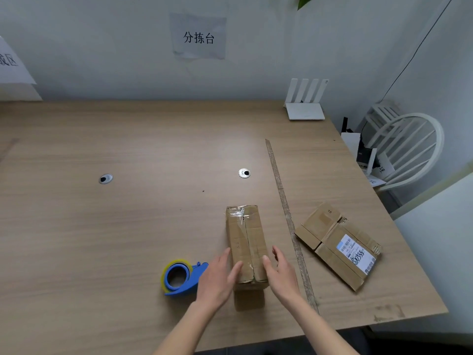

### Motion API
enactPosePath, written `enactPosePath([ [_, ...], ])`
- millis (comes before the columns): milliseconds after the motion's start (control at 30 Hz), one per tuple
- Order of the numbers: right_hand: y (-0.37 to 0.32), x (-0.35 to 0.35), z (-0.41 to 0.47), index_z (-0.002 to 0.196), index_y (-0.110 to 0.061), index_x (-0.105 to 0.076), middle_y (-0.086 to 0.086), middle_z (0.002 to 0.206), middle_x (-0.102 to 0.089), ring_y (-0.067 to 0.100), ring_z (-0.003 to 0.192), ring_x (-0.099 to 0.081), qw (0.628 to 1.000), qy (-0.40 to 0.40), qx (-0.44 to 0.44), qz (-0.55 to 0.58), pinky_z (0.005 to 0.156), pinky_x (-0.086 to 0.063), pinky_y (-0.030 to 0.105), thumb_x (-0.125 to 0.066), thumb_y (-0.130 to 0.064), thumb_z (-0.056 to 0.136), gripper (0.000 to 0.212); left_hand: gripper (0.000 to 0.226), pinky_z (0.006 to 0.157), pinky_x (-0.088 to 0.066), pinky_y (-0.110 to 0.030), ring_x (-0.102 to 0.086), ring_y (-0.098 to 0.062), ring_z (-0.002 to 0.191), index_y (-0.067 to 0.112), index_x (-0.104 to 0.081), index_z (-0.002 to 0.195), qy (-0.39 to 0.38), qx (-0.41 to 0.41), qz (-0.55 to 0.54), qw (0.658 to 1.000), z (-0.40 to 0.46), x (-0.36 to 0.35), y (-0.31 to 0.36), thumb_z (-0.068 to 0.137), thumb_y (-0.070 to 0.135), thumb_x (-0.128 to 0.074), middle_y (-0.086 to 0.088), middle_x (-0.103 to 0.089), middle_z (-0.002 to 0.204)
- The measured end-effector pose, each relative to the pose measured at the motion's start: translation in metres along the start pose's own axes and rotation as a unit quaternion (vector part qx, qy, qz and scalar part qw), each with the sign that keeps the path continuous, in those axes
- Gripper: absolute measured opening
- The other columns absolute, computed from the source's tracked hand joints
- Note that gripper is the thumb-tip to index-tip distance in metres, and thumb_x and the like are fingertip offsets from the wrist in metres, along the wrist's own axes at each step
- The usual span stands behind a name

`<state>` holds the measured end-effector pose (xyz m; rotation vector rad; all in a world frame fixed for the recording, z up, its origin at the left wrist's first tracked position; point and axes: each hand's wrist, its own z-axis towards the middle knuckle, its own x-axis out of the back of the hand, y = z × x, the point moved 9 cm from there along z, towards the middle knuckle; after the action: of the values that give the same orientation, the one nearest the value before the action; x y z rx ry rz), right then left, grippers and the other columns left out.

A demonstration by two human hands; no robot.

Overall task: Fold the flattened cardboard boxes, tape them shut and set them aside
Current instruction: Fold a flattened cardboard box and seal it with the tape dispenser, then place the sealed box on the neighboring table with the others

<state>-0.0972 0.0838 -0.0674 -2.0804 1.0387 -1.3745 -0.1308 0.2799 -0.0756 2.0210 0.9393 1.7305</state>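
Wooden counter (128,226) carries the folded box (245,242) at five o'clock, flanked by left hand (217,278) and right hand (281,275), fingers straight, gripping nothing; its untaped near flaps could spring open should they let go.

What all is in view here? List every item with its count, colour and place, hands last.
folded cardboard box: 1, brown, table centre-right, clear tape at its far end
flattened cardboard box: 1, brown with white shipping label, right of the tape strip
tape dispenser: 1, blue with yellowish roll, left of the folded box
tape strip: 1, brownish, stuck along the table
cable grommets: 2, silver, mid-table
router: 1, white, far right table corner
chair: 1, white, right of the table
paper sign: 1, white, wall
table: 1, light wood
left hand: 1, fingers straight, against the box's left side
right hand: 1, fingers straight, at the box's right side
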Motion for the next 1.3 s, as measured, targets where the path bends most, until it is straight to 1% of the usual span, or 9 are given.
enactPosePath([
  [267, -0.016, -0.011, 0.049, 0.142, -0.013, -0.051, 0.003, 0.127, -0.064, 0.017, 0.107, -0.063, 0.992, -0.088, -0.054, 0.068, 0.097, -0.052, 0.034, -0.060, -0.017, 0.099, 0.044, 0.063, 0.090, -0.058, -0.039, -0.064, -0.012, 0.101, 0.032, -0.043, 0.146, -0.072, 0.164, -0.239, 0.954, 0.032, -0.030, -0.008, 0.090, 0.042, -0.070, 0.006, -0.067, 0.115],
  [467, -0.083, 0.025, 0.063, 0.150, -0.027, -0.042, 0.001, 0.110, -0.061, 0.011, 0.098, -0.063, 0.979, -0.183, 0.019, 0.087, 0.066, -0.054, 0.017, -0.065, -0.002, 0.090, 0.070, 0.098, 0.084, -0.057, -0.032, -0.063, -0.004, 0.095, 0.051, -0.023, 0.152, -0.008, 0.108, -0.280, 0.954, 0.056, 0.029, 0.030, 0.080, 0.021, -0.083, 0.016, -0.063, 0.104],
  [567, -0.151, 0.063, 0.060, 0.131, -0.031, -0.051, -0.005, 0.121, -0.059, 0.019, 0.114, -0.058, 0.963, -0.237, 0.022, 0.129, 0.098, -0.053, 0.041, -0.076, -0.049, 0.085, 0.056, 0.095, 0.085, -0.056, -0.030, -0.062, -0.004, 0.101, 0.057, -0.027, 0.146, 0.053, 0.084, -0.305, 0.947, 0.064, 0.084, 0.073, 0.083, 0.008, -0.078, 0.009, -0.062, 0.115],
  [700, -0.219, 0.111, 0.047, 0.139, -0.025, -0.040, 0.008, 0.138, -0.049, 0.040, 0.133, -0.047, 0.955, -0.268, 0.009, 0.128, 0.101, -0.043, 0.053, -0.047, -0.097, 0.065, 0.103, 0.068, 0.087, -0.057, -0.029, -0.063, 0.001, 0.109, 0.052, -0.047, 0.131, 0.098, 0.011, -0.363, 0.926, 0.060, 0.148, 0.135, 0.081, 0.015, -0.073, 0.015, -0.064, 0.124],
  [833, -0.261, 0.161, 0.037, 0.127, -0.014, -0.052, 0.007, 0.126, -0.065, 0.028, 0.112, -0.062, 0.963, -0.192, 0.074, 0.177, 0.088, -0.052, 0.042, -0.060, -0.086, 0.070, 0.092, 0.018, 0.069, -0.049, -0.012, -0.064, 0.010, 0.098, 0.035, -0.062, 0.116, 0.137, 0.013, -0.445, 0.885, 0.048, 0.190, 0.182, 0.102, 0.029, -0.052, 0.012, -0.069, 0.118],
  [933, -0.285, 0.182, 0.020, 0.107, -0.019, -0.064, 0.000, 0.101, -0.076, 0.019, 0.098, -0.072, 0.946, -0.214, 0.149, 0.194, 0.092, -0.058, 0.040, -0.076, -0.069, 0.073, 0.061, 0.029, 0.072, -0.044, -0.019, -0.066, -0.002, 0.103, 0.023, -0.065, 0.110, 0.177, 0.027, -0.476, 0.861, 0.035, 0.214, 0.196, 0.106, 0.042, -0.043, 0.013, -0.073, 0.106],
  [1000, -0.294, 0.195, 0.011, 0.116, -0.020, -0.062, -0.001, 0.109, -0.075, 0.016, 0.103, -0.072, 0.934, -0.229, 0.186, 0.200, 0.099, -0.056, 0.039, -0.080, -0.063, 0.072, 0.064, 0.023, 0.070, -0.047, -0.016, -0.068, -0.011, 0.101, 0.020, -0.064, 0.107, 0.218, 0.020, -0.463, 0.859, 0.025, 0.234, 0.200, 0.099, 0.041, -0.058, 0.003, -0.073, 0.107],
  [1200, -0.306, 0.203, -0.017, 0.130, -0.021, -0.059, 0.006, 0.121, -0.069, 0.025, 0.114, -0.068, 0.888, -0.311, 0.252, 0.227, 0.106, -0.051, 0.043, -0.080, -0.058, 0.076, 0.069, 0.100, 0.109, -0.042, -0.042, -0.041, -0.019, 0.129, 0.038, -0.036, 0.145, 0.218, 0.053, -0.428, 0.876, -0.003, 0.268, 0.185, 0.063, 0.061, -0.088, 0.000, -0.041, 0.142],
  [1300, -0.314, 0.189, -0.033, 0.136, -0.026, -0.054, 0.010, 0.127, -0.067, 0.027, 0.118, -0.066, 0.874, -0.341, 0.274, 0.213, 0.110, -0.048, 0.045, -0.081, -0.052, 0.080, 0.067, 0.094, 0.088, -0.057, -0.045, -0.057, -0.018, 0.120, 0.057, -0.042, 0.128, 0.162, 0.033, -0.478, 0.863, -0.015, 0.273, 0.177, 0.047, 0.073, -0.087, 0.010, -0.056, 0.135],
])
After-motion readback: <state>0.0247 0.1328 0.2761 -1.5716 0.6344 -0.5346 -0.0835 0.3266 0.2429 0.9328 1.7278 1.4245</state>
